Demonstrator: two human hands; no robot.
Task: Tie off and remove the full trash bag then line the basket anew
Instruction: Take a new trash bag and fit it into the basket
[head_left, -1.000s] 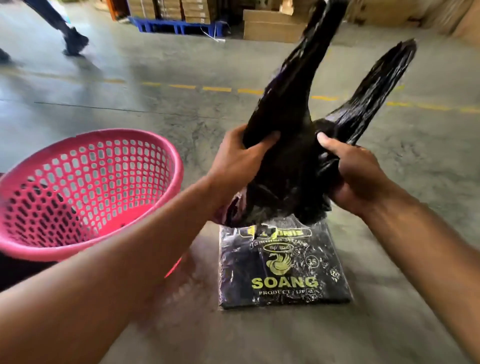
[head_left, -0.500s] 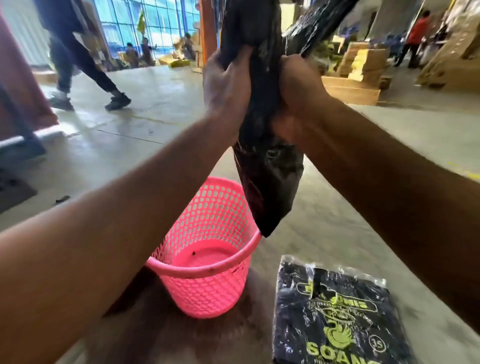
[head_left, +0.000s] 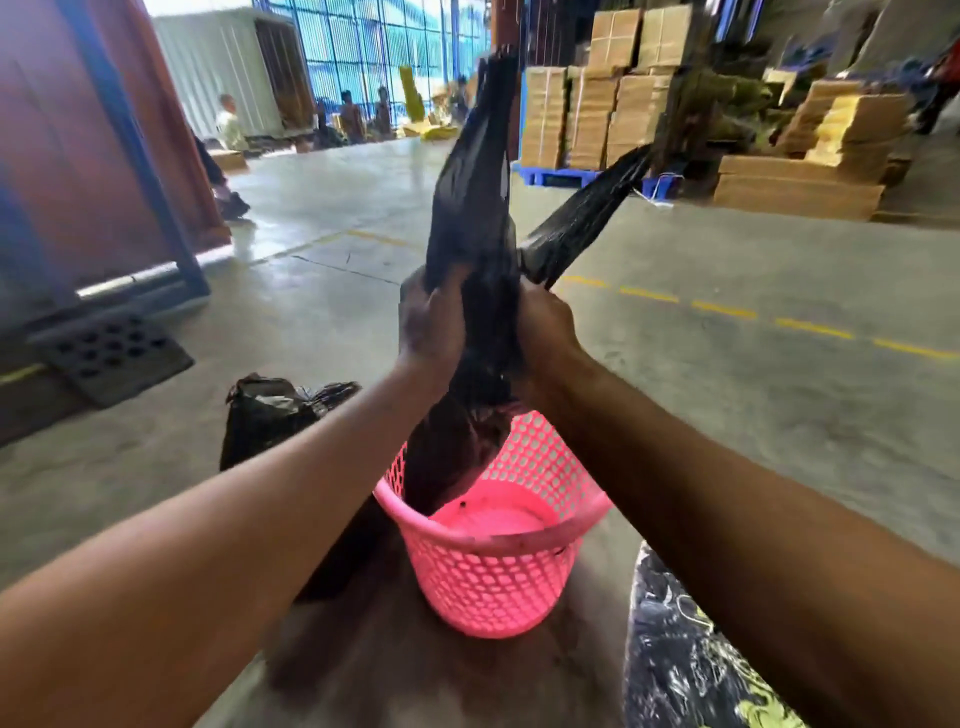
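Note:
A fresh black trash bag is held upright in front of me, its two handle loops pointing up. My left hand and my right hand both grip it at mid-height, close together. The bag's bottom end hangs down into the mouth of the pink perforated basket, which stands on the concrete floor and shows a bare pink bottom. The full, tied black trash bag sits on the floor to the basket's left, partly hidden by my left forearm.
A plastic-wrapped pack of black bags lies on the floor at lower right. A red container and a black perforated mat are at left. Stacked cardboard boxes on blue pallets stand behind. Several people sit in the far background.
The bag and both hands have come down, and the bag's bottom end now dips into the basket. The view has swung so the basket is centred below my hands.

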